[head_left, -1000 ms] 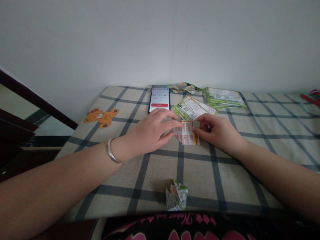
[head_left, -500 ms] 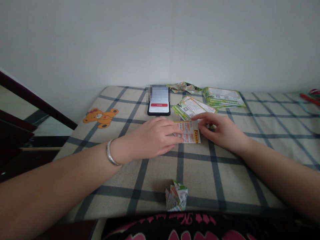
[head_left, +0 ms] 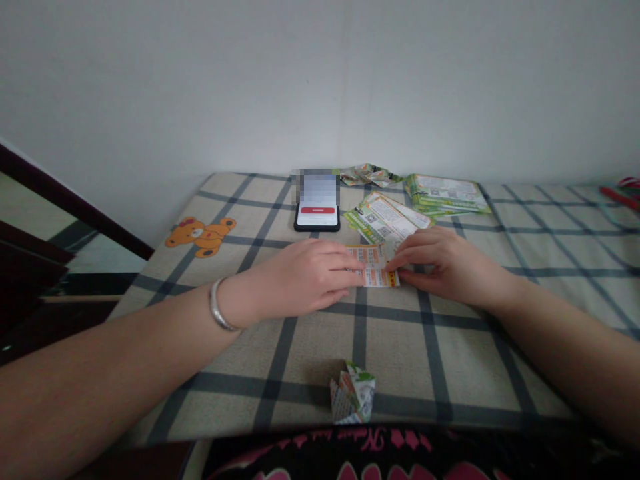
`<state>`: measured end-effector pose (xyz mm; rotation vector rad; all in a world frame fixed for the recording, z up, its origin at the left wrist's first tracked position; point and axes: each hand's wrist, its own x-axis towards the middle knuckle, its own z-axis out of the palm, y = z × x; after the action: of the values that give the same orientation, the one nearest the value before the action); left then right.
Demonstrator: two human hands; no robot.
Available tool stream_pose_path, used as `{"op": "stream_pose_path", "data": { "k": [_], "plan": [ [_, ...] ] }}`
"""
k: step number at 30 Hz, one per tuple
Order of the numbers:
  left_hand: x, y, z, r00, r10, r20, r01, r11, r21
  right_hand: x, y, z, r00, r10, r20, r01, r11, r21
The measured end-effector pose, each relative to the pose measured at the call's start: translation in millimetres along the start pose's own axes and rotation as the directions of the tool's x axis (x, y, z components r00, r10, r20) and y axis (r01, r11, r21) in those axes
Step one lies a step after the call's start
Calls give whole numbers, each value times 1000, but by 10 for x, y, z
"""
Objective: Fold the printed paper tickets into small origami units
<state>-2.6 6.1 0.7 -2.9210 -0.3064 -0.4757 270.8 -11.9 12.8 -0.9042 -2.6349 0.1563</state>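
Note:
A small printed paper flyer (head_left: 373, 267), orange and white with a yellow strip at its right end, lies on the checked cloth. Across its left part rest the outstretched fingers of my left hand (head_left: 315, 277), which bears a silver bangle (head_left: 216, 307); its thumb is hidden. At the flyer's right end my right hand (head_left: 440, 263) is closed in a pinch, fingertips on the paper and thumb at the edge. Nearer to me stands a folded paper piece (head_left: 354, 395), made from similar printed paper.
A phone (head_left: 317, 207) with a lit screen lies beyond my left hand. Behind the right hand are loose green-edged flyers (head_left: 385, 217), a flyer stack (head_left: 447, 193) and folded paper (head_left: 370, 175) by the wall. A bear picture (head_left: 200, 235) marks the cloth's left; something red (head_left: 620, 198) lies far right.
My right hand's raised index finger has come down, and its fingertips now pinch the flyer's right end. The left hand stays almost in place on the paper.

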Motion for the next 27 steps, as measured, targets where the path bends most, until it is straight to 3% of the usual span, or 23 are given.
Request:
{"op": "stream_pose_path", "data": {
  "k": [7,13,19,27],
  "plan": [
    [6,3,-14,1000,-1,5,1,999,-46,-5,-5,-14,996,-88,-26,86,993,-83],
    [19,15,-12,1000,2,-5,-2,997,-82,26,-33,8,990,-140,-34,142,988,67],
    [18,4,0,1000,26,1,-26,996,-82,41,-76,49,997,-73,5,72,990,124],
    [43,13,-34,998,-14,60,21,993,-117,74,-100,146,997,70,-45,-66,995,76]
  ]
}}
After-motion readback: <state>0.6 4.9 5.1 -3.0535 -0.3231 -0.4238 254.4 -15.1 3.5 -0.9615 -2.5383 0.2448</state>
